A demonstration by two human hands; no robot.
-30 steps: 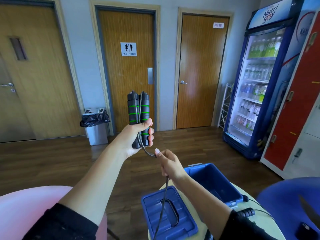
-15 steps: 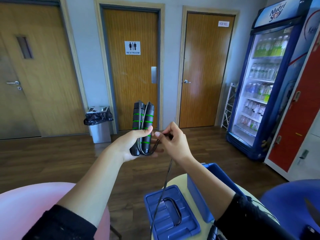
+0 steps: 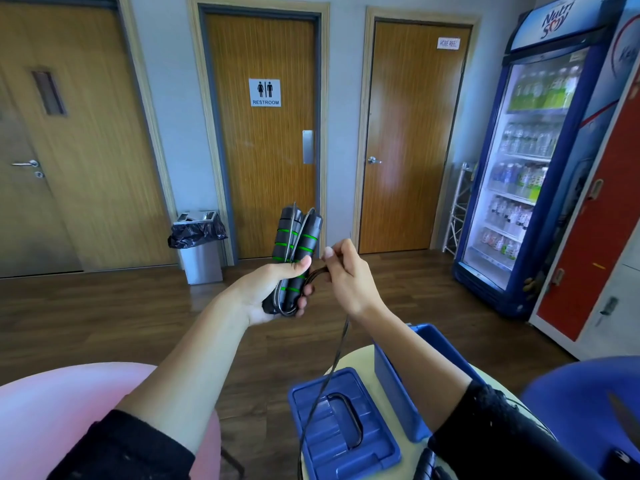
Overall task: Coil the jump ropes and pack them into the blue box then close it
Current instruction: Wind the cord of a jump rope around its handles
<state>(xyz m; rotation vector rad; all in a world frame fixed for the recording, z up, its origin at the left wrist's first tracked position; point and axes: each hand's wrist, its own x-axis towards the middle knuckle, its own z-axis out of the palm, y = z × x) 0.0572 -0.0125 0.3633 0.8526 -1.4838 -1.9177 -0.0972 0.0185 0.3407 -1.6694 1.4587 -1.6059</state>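
**Rope being wound round paired handles, above the open box**

Your left hand (image 3: pixel 273 292) grips the two handles (image 3: pixel 293 251) side by side, upright, thumb across their front. Your right hand (image 3: pixel 349 275), just beside it, is closed in a pinch on the rope (image 3: pixel 332 372), which loops under the handles and runs up between them. From the pinch the rope hangs slack, crossing in front of the lid (image 3: pixel 343 424) below. The lid lies handle-up on the round table (image 3: pixel 360 355), with the box (image 3: pixel 398 386) touching its right side; your right forearm hides most of the box interior. A second handle end (image 3: pixel 427 465) shows at the table's near edge. The handles are black with green rings; the rope is thin and dark. Behind: a bin (image 3: pixel 200 247), a door (image 3: pixel 263 133) signed "RESTROOM", another labelled "HOSE REEL", and a fridge (image 3: pixel 530 174) marked "Nutri Soy".
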